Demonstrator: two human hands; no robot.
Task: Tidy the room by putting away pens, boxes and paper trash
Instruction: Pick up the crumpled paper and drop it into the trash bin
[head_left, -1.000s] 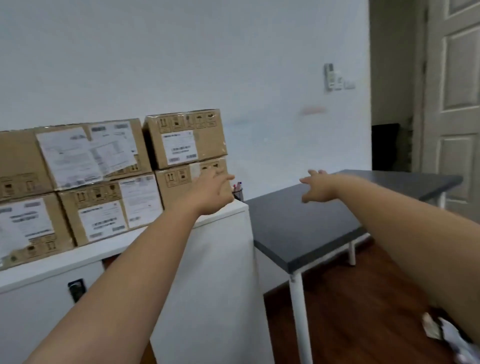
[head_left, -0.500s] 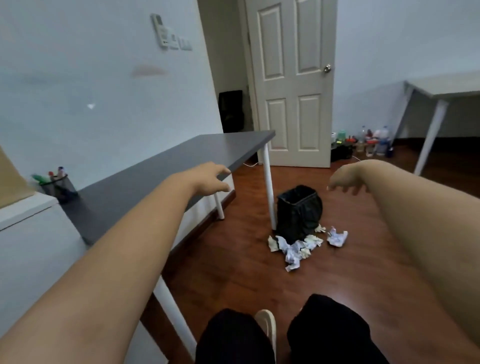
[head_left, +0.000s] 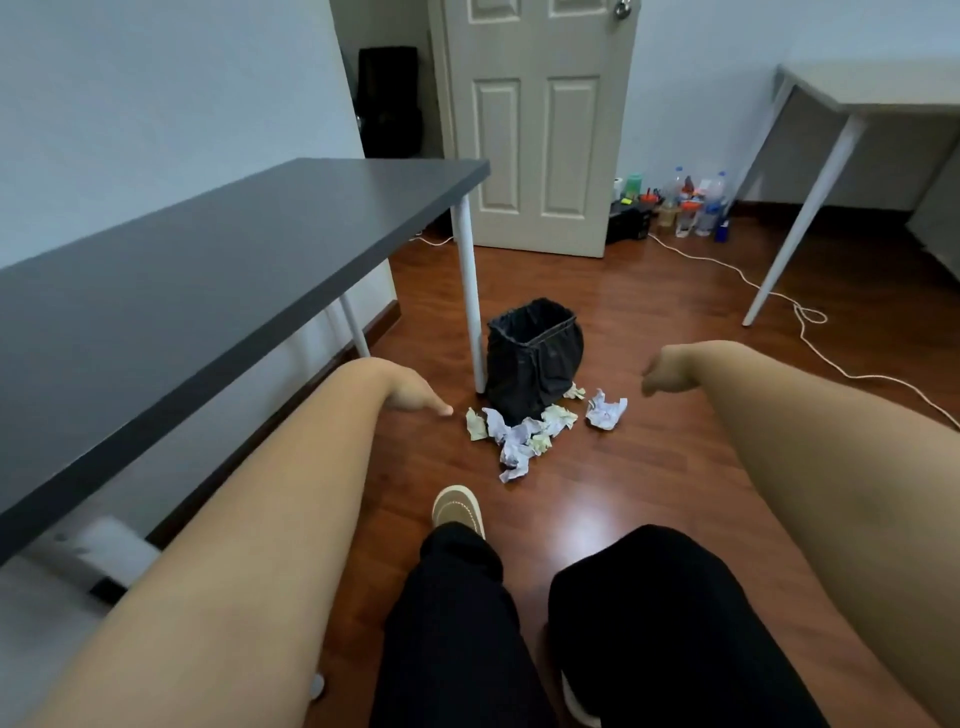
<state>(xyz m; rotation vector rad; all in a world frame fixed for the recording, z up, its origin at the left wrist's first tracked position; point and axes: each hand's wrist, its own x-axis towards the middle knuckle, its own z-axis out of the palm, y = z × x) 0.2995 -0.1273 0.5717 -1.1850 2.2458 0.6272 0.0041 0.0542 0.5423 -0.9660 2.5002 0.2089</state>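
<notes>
Several crumpled paper balls (head_left: 524, 436) lie on the wooden floor in front of a black bin (head_left: 532, 358) lined with a black bag. One more crumpled paper (head_left: 605, 410) sits to the bin's right. My left hand (head_left: 418, 397) hangs left of the paper pile, fingers loosely pointing down, holding nothing. My right hand (head_left: 667, 371) hangs right of the bin, fingers drooping, also holding nothing. Both hands are well above the floor and apart from the paper.
A dark grey table (head_left: 208, 270) with white legs stands at the left; one leg (head_left: 470, 296) is beside the bin. A white door (head_left: 540, 119), bottles (head_left: 691, 202), a white cable (head_left: 810, 322) and another table (head_left: 872, 93) are behind. My legs and a beige shoe (head_left: 457, 509) are below.
The view has swung right and down, from the stacked cardboard boxes and pen cup to the floor with the bin and paper. Both hands have lowered and their fingers now droop.
</notes>
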